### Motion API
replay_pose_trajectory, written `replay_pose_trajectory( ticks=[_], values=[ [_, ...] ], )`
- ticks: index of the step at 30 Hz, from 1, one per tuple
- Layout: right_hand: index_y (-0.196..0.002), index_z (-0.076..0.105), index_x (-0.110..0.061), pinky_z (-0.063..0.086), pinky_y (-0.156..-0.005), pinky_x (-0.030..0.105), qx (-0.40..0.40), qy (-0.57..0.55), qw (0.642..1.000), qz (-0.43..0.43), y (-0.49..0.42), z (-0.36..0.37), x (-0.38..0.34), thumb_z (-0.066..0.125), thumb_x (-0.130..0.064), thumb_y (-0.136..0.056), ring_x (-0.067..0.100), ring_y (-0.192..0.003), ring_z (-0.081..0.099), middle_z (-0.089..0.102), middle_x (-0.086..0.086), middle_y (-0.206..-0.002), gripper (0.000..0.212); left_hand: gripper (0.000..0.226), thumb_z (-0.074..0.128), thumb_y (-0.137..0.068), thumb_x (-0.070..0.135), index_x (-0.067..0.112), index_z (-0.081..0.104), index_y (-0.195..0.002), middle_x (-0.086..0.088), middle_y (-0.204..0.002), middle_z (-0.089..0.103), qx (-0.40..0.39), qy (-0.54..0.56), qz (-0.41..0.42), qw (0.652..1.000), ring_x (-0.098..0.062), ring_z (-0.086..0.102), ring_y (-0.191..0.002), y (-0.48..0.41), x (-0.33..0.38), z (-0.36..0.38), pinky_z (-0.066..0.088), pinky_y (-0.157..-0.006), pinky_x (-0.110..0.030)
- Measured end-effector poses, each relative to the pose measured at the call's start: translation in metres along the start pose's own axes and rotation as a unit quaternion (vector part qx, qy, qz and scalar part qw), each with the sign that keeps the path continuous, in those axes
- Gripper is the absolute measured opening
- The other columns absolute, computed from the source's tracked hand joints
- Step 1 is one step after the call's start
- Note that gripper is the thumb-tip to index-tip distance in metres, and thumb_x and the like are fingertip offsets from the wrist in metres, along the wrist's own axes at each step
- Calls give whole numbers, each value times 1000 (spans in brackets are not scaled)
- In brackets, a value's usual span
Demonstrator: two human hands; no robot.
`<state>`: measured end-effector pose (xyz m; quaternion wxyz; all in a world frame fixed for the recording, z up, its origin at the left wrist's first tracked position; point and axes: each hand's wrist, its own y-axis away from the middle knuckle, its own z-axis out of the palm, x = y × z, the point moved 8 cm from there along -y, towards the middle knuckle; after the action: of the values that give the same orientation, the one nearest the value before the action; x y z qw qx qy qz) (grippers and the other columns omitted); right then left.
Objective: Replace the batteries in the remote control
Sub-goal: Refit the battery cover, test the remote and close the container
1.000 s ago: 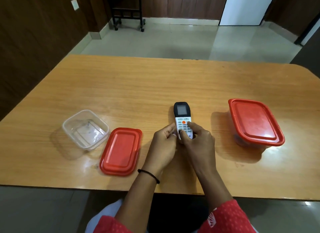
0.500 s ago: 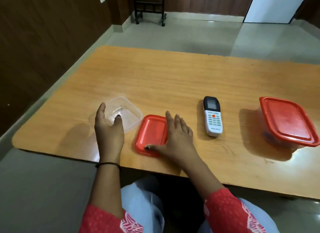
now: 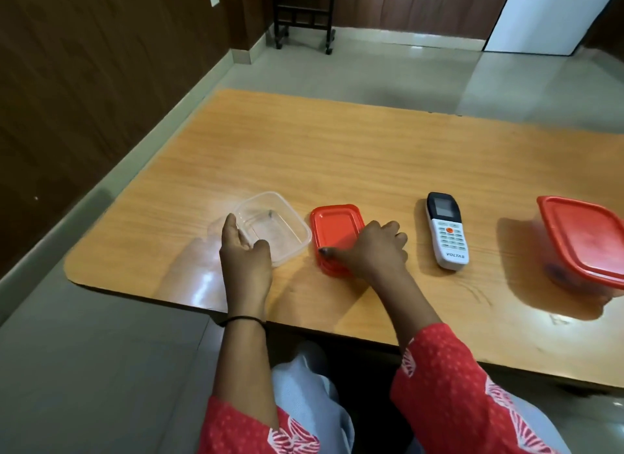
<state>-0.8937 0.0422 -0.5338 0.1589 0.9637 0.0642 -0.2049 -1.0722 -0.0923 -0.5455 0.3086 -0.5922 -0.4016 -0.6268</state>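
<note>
White remote (image 3: 447,232) lies flat, screen end pointing away.

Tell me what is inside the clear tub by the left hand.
The clear tub looks empty: only its see-through bottom and the table beneath show. The left hand covers its near corner, so that part stays unseen.

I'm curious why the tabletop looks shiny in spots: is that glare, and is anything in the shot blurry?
Head view: yes, glare; the glossy table mirrors light in a pale patch near the left hand. That hand and the clear container look slightly motion-smeared, while the remote is sharp, its lettering readable. The wide lens bends the table's edges.
</note>
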Motion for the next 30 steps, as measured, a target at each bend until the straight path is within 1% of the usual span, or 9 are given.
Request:
replay_pose_trajectory(
  ticks=[3, 7, 11, 15, 17, 19, 21, 24, 30],
  values=[
    [-135, 31, -7, 33, -102, 44, 0, 21, 1000, 0, 2, 5, -11, 78, -58, -60, 35, -128, 32, 36, 18, -137, 102, 70, 37, -82, -8, 15, 26, -148, -2, -152, 35, -11, -4, 0, 1000, -12, 36, -137, 3, -1, 7, 32, -113, -32],
    [-132, 32, -12, 44, -98, 45, -20, -118, 993, -3, -4, 0, -14, 82, -29, -65, 36, -120, 47, 45, 17, -132, 86, 74, 35, -80, -10, 18, 25, -148, 0, -153, 34, -21, 4, -10, 1000, -11, 35, -138, 9, 1, 13, 31, -115, -35],
    [-125, 52, -19, 53, -81, 44, 152, -245, 948, -137, 15, -41, -33, 54, -2, -80, 29, -98, 63, 66, 9, -114, 48, 73, 34, -84, -13, 18, 23, -149, 4, -150, 34, -2, 26, -12, 1000, -7, 34, -136, 14, 8, 11, 33, -109, -24],
    [-114, 65, -23, 52, -73, 42, 189, -169, 930, -266, 46, -32, -70, 59, -10, -80, 36, -87, 63, 70, 15, -94, 37, 61, 38, -85, -12, 22, 46, -134, 13, -119, 57, -9, 90, -36, 995, -4, 59, -101, 18, 6, 16, 45, -77, -15],
    [-103, 70, -18, 52, -67, 41, 191, -96, 921, -327, 57, -14, -81, 72, -18, -74, 38, -80, 61, 70, 12, -88, 28, 45, 40, -85, -7, 15, 58, -120, -2, -112, 67, -19, 140, -55, 989, -18, 66, -97, 18, 0, 18, 50, -78, -25],
    [-96, 71, -17, 48, -65, 39, 197, -7, 910, -365, 63, 4, -85, 75, -30, -70, 34, -81, 60, 73, 4, -97, 29, 37, 41, -86, -1, 5, 61, -116, -11, -105, 68, -9, 192, -76, 978, -25, 65, -93, 17, -2, 18, 51, -78, -30],
    [-98, 71, -17, 48, -66, 39, 193, 27, 907, -372, 63, 11, -84, 71, -37, -70, 31, -84, 61, 72, 3, -106, 35, 30, 40, -89, 1, 3, 64, -106, -9, -91, 68, 4, 222, -89, 971, -20, 64, -83, 17, -1, 17, 50, -71, -27],
    [-104, 69, -17, 48, -68, 40, 174, 36, 909, -378, 64, 13, -85, 71, -32, -70, 32, -89, 61, 71, 4, -112, 37, 26, 40, -92, 3, 11, 65, -91, -3, -77, 69, -2, 235, -90, 968, -12, 66, -68, 19, 1, 19, 52, -64, -23],
    [-128, 57, -22, 38, -88, 45, 116, 52, 911, -393, 75, 19, -96, 56, -22, -81, 33, -116, 46, 55, 1, -137, 46, 31, 40, -94, 1, 15, 64, -81, -4, -78, 69, 9, 232, -96, 968, -13, 65, -68, 21, 2, 16, 52, -60, -18]
  ],
)
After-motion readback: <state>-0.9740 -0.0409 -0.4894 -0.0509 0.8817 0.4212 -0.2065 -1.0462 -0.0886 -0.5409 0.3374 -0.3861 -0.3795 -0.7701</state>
